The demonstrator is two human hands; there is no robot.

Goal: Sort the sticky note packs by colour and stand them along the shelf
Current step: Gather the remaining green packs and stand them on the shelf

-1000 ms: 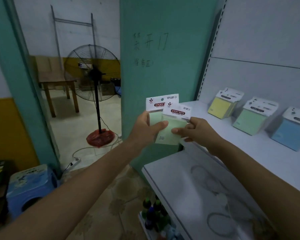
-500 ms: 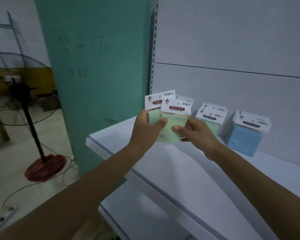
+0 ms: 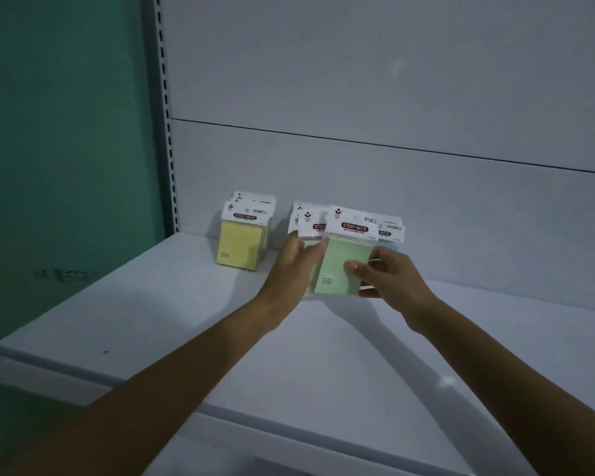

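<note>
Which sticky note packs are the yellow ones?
The yellow packs stand furthest left on the shelf, with nobody touching them. The left hand and right hand hold green packs.

This looks like a small shop or its stockroom. The white shelf (image 3: pixel 152 321) is shop display shelving: a metal upright (image 3: pixel 167 132) with a column of slots runs up from its back left corner, and plain white back panels (image 3: pixel 358 80) rise behind it, split by a seam. At the back edge stand yellow packs (image 3: pixel 239 245), several deep, each sealed under a printed header card reading "STICKY NOTE". The green packs (image 3: pixel 344 269) to their right carry the same card. A lower shelf (image 3: pixel 358 451) shows below the front edge. A green wall (image 3: pixel 66 132) with handwritten marks borders the left.
</note>
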